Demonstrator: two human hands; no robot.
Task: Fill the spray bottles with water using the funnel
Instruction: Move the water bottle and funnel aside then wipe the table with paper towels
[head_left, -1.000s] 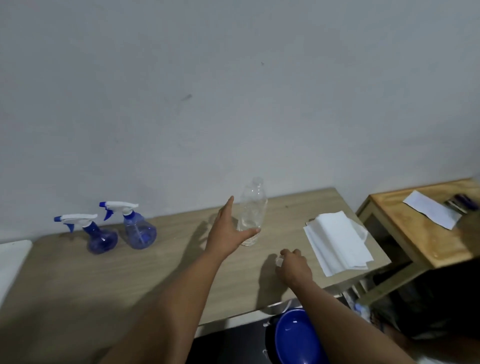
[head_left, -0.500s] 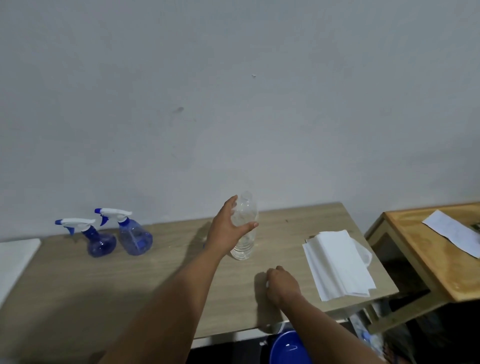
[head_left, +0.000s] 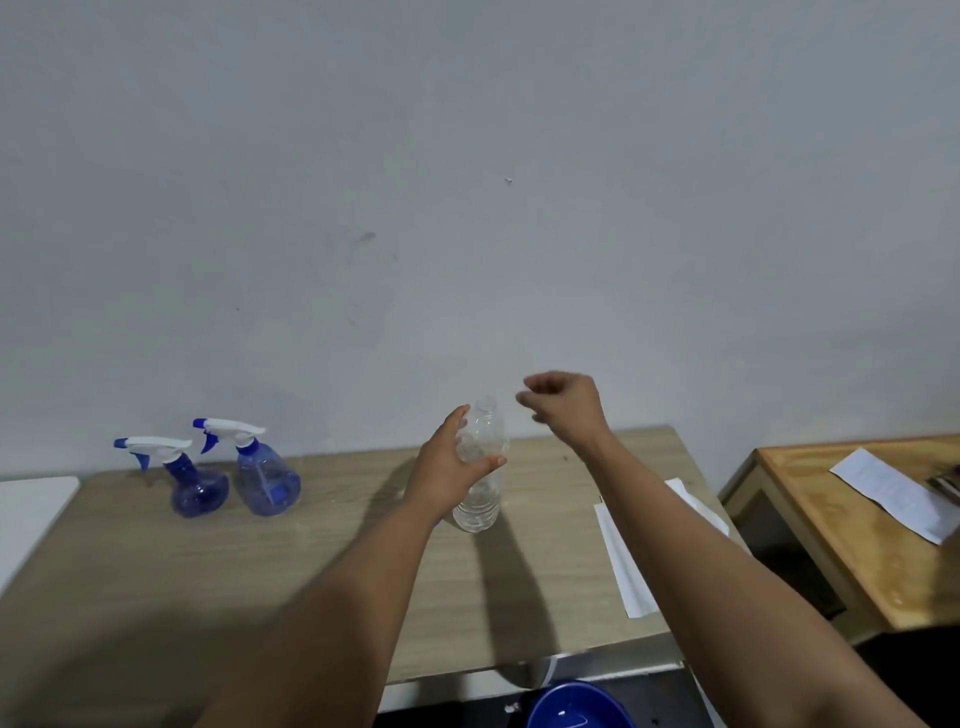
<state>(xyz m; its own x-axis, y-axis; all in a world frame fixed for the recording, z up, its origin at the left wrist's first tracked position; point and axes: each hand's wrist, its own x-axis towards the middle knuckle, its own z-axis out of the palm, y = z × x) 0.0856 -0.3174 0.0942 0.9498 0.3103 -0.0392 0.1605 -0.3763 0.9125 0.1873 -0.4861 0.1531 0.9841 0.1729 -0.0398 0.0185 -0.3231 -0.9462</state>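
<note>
Now our right hand has risen from the tabletop, where it rested half a second ago, and hangs in the air just right of the clear bottle's open mouth, fingers curled loosely inward; whether they pinch a cap we cannot tell. Our left hand still wraps the bottle's upper body, thumb on the near side and fingers around the far side, and the bottle stands upright on the long pale wooden table as before. To the right, a lower orange-toned side table bears a white sheet of paper. Our right forearm crosses over the folded white cloth near the table's right end and hides much of it. Below the table's near edge a blue basin peeks out. Well left of the bottle, against the wall, two blue spray bottles stand side by side with white trigger heads on, the darker one left of the lighter one.
</note>
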